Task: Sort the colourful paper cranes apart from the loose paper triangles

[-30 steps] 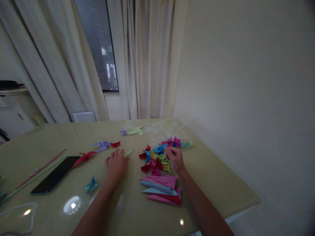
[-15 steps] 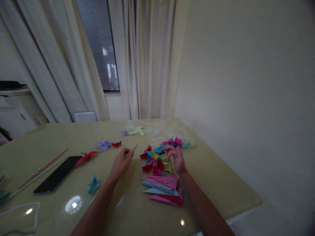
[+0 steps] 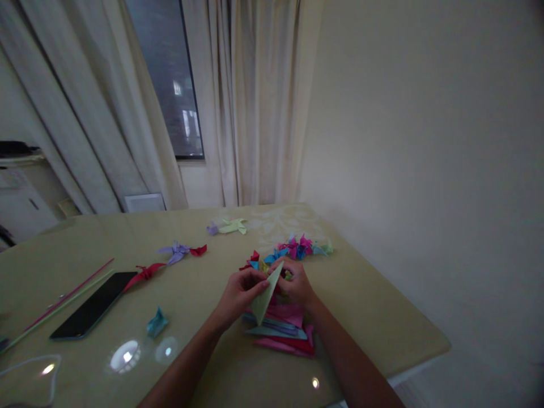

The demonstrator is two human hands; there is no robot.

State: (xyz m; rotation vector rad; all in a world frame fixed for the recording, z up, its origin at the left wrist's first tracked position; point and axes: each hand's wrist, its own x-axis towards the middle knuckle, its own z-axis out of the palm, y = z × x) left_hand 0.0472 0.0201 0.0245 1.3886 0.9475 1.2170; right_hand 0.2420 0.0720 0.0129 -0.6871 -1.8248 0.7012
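Note:
A pale green folded paper piece (image 3: 266, 294), long and pointed, is held up between both my hands above the table. My left hand (image 3: 238, 294) pinches its left edge. Over its upper right edge my right hand (image 3: 297, 283) is closed. Right behind my hands lies a heap of small folded paper flowers (image 3: 293, 249) in pink, blue, red and yellow. Under and in front of my hands is a stack of folded paper sheets (image 3: 283, 334) in pink, blue and red.
On the yellow-green table (image 3: 374, 317) lie a dark phone (image 3: 89, 311), pink and green sticks (image 3: 63, 300), a teal paper piece (image 3: 157, 323), red (image 3: 147, 272) and purple (image 3: 176, 250) folded figures and a green one (image 3: 232, 226). Curtains and a window stand behind.
My left hand lifted the green paper piece off the table and carried it right. My right hand left the flower heap and joined it on the piece.

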